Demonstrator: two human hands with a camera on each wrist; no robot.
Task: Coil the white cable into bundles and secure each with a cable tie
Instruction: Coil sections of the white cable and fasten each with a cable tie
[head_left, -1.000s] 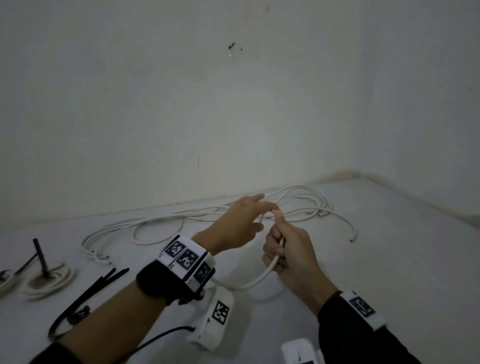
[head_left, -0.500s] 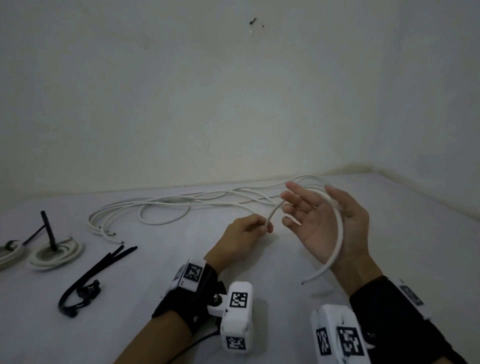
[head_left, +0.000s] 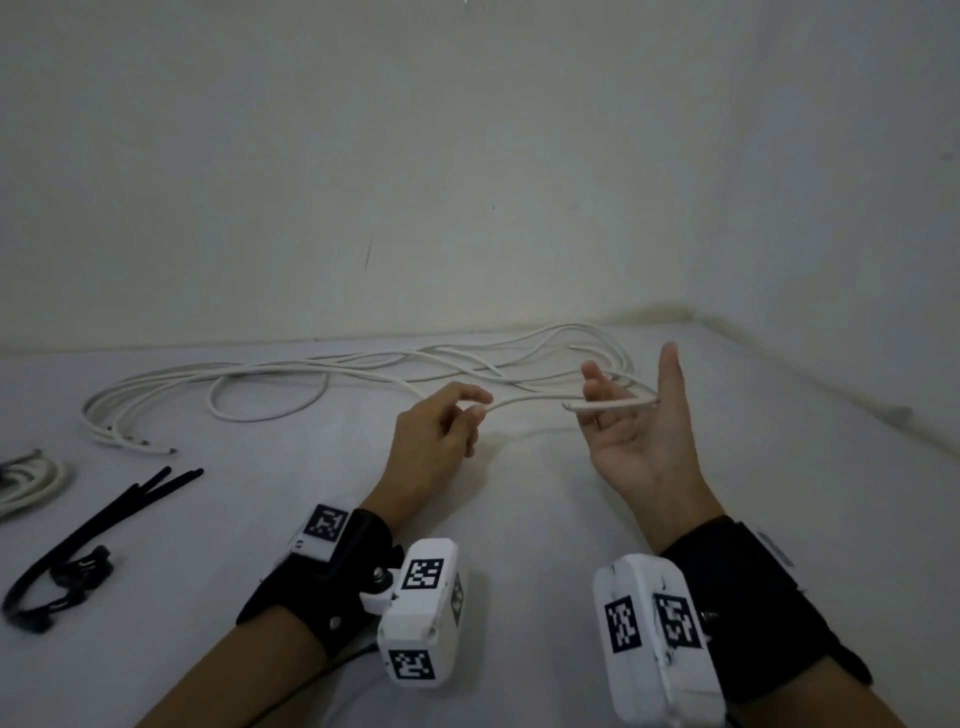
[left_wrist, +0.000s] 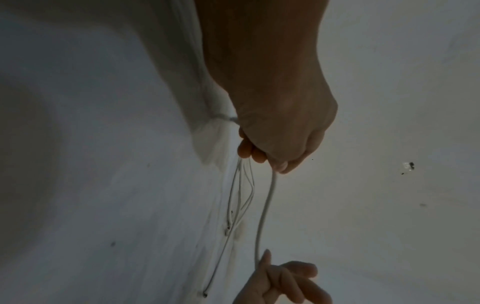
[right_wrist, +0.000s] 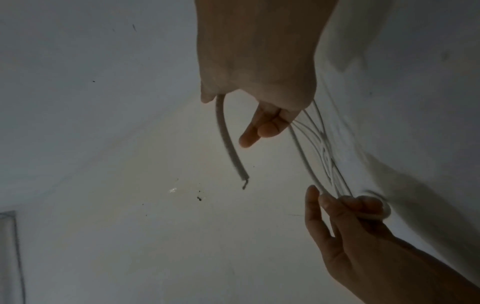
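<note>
So the right hand (head_left: 641, 441) has rolled palm-up and spread since a second ago, white cable (head_left: 610, 404) end now draped across its fingers, left hand (head_left: 441, 431) pinching the strand, looks like the first loop's starting.

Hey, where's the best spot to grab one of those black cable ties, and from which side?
Judging by their pose, take a cable tie by its straight tail end, coming from above with the left hand, the nearer one. The tails fan apart, while the head ends lie tangled together nearer the person.

dim, soft-focus — murky wrist views
</note>
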